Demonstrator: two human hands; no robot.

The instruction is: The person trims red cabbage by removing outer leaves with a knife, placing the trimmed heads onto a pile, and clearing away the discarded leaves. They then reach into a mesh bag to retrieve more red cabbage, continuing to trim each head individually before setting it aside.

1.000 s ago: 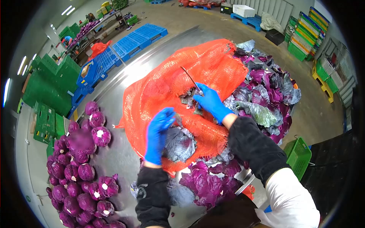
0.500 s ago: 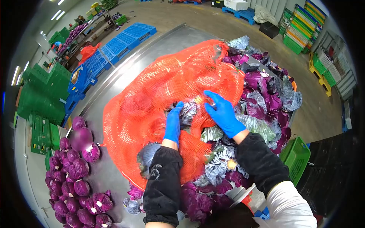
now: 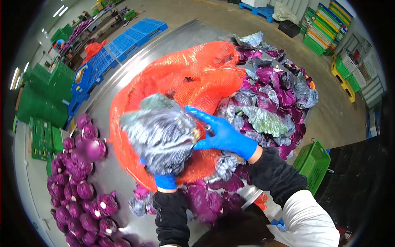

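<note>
A red cabbage with loose grey-purple outer leaves (image 3: 158,131) is held up over the red mesh bag (image 3: 135,99). My left hand (image 3: 166,181) supports it from beneath, its fingers mostly hidden behind the leaves. At the cabbage's right side, by the pale stem end, is my right hand (image 3: 224,136), index finger and thumb reaching to the leaves. Between them shows the end of a small dark tool (image 3: 209,131); its working part is hidden. The bag lies slumped on the metal table (image 3: 193,35).
Peeled purple cabbages (image 3: 85,190) are piled along the table's left side. Loose outer leaves (image 3: 267,119) heap up on the right. A green crate (image 3: 310,166) stands off the right edge. Blue pallets (image 3: 135,39) lie beyond the table's far left.
My left hand has come out from the mesh bag with the cabbage, moving left and nearer to me. My right hand has moved slightly left and down to its side. The bag has sagged.
</note>
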